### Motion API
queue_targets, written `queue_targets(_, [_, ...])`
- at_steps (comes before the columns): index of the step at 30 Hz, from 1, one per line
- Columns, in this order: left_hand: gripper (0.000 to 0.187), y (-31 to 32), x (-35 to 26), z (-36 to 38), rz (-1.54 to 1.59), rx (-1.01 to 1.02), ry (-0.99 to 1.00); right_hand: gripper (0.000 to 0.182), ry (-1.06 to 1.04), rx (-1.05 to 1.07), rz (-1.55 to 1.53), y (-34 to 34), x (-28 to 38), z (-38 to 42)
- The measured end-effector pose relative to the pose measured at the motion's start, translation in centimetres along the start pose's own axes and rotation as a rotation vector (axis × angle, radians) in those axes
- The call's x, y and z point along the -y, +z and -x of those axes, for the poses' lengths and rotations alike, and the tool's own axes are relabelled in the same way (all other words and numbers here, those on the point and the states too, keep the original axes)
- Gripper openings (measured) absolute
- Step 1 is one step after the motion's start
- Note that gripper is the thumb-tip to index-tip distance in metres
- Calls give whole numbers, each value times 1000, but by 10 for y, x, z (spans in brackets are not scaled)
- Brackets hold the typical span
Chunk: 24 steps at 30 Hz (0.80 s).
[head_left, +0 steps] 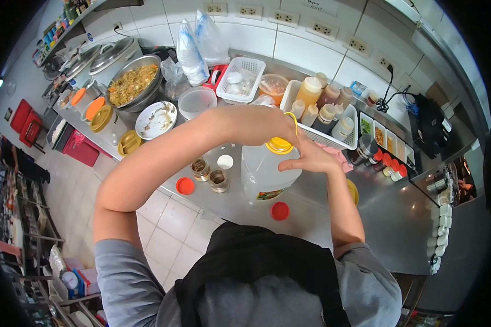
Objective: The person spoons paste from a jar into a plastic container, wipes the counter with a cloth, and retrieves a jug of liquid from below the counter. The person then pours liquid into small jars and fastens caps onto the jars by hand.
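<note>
A large clear plastic jug (262, 171) with a yellow cap (280, 145) stands on the steel counter before me. My left hand (262, 124) reaches across its top from behind the cap, fingers bent over and partly hidden, with a thin yellow loop (296, 124) showing by them. My right hand (315, 157) grips the jug's shoulder from the right, thumb across the front and the other fingers behind. To the left are two small open jars (219, 180) with brown contents, a white lid (225, 162) and a red lid (185, 186). Another red lid (280, 211) lies in front of the jug.
Behind stand a white basket of sauce bottles (311, 92), a white strainer basket (240, 79) and a metal bowl of noodles (135, 82). A soiled white plate (156, 120) lies at the left. Red-capped shakers (390, 166) and a topping tray (386, 136) are at the right.
</note>
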<state>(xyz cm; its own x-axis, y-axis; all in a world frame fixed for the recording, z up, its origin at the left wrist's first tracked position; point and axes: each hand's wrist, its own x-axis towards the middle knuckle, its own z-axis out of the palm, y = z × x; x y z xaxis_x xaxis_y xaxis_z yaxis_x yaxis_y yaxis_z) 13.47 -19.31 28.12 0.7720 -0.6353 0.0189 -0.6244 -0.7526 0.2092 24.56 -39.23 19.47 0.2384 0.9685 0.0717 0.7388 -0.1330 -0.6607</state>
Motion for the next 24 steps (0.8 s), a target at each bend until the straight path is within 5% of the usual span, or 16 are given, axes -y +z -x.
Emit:
queue_targets(2, [48,0,6,-6,62,-10,30,89,-69,48,-146,-1,-18,-12])
queue_targets(5, [41,-10,-7,-8,49,-84,-205,81,78,110,-470,10,-6,-16])
queue_targets(8, [42,-19,-23,-2,61,-254,-362,73,-23,-130,-383,25,-7,-10])
queue_targets(12, [52,4,-67,33,150,-701,-331,55,-50,-367,-580,37,5,2])
queue_targets(19, [70,214,-84,89,700,-592,-731,48,96,-647,-275,42,10,20])
queue_targets(24, [54,314,-74,76,463,-530,-827,68,43,-575,-109,28,2,23])
